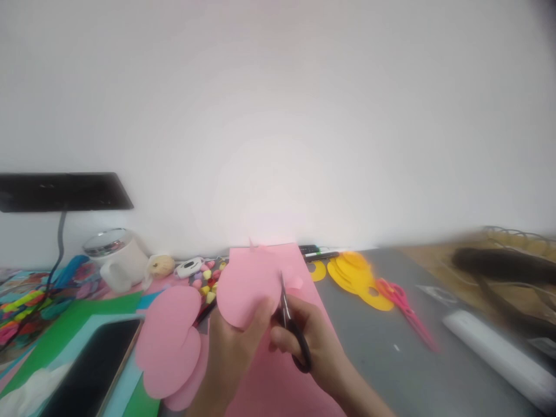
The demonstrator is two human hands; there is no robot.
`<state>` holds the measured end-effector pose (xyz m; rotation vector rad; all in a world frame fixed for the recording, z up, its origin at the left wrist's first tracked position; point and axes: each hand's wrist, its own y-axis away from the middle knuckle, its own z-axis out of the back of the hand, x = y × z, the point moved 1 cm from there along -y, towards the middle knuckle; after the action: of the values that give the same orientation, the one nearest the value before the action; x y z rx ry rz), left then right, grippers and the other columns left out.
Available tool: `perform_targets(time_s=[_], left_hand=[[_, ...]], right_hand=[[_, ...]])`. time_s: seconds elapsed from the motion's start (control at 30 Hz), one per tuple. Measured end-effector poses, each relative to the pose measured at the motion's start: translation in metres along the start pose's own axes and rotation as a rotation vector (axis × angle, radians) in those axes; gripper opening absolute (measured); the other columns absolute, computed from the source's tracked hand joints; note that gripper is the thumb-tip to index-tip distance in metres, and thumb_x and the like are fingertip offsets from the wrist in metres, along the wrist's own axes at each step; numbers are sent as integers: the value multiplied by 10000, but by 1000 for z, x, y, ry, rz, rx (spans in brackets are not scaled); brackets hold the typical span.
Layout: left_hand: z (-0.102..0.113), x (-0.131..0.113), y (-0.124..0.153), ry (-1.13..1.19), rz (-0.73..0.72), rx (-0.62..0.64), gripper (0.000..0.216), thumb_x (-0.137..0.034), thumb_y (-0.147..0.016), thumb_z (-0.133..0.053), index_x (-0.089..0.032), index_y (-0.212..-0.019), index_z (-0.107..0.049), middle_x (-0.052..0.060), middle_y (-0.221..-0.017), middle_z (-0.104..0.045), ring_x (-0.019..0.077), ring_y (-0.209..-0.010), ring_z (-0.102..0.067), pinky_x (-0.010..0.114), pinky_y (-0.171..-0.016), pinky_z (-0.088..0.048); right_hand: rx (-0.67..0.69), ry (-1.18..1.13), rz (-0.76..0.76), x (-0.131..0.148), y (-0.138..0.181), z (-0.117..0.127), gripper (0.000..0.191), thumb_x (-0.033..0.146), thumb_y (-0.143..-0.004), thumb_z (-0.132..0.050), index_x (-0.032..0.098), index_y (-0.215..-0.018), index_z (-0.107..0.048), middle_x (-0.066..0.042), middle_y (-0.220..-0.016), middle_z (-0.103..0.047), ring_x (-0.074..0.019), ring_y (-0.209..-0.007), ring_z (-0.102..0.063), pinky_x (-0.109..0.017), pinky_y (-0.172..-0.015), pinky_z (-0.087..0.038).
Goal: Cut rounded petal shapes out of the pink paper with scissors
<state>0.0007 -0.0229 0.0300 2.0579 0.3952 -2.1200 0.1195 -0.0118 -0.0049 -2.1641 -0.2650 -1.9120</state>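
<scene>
My left hand [237, 347] pinches a rounded pink paper shape [247, 284] between thumb and fingers and holds it up. Black-handled scissors [297, 341] are in my right hand [319, 339], blades pointing up along the right edge of the paper shape. Under both hands lies a large pink sheet [278, 382], with small pink scraps [296, 281] on its far part. To the left, several rounded pink cutouts [169, 341] overlap in a pile.
Yellow paper cutouts [347, 272] and pink scissors [408, 313] lie right on the grey surface [360, 359]. A white bar-shaped object [495, 353] is farther right. At left are a phone [95, 370], green paper [73, 333], a white mug [124, 260] and colourful beads [211, 278].
</scene>
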Motion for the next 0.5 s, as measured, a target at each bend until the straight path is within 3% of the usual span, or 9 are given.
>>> perform_targets(time_s=[0.3,0.5], left_hand=[[2,4,-2,-10,24,104,280,-349,-705,-663,-158,-505,-619,26,-401,-608,176,-390,-601,237,-390,-486],[3,5,-2,34,27,123,297,-367,-701,-675,-160,-496,-619,33,-400,-611,192,-371,-602,253,-371,-488]], right_hand=[[12,11,2,2,0,0,498,629,-635,-713,170,-710,-538,26,-560,-526,-126,-514,-504,-248,-486,-406],[14,-14,8,1,1,-1,457,595,-642,-728,185,-703,-534,42,-560,-500,-127,-516,-519,-260,-501,-476]])
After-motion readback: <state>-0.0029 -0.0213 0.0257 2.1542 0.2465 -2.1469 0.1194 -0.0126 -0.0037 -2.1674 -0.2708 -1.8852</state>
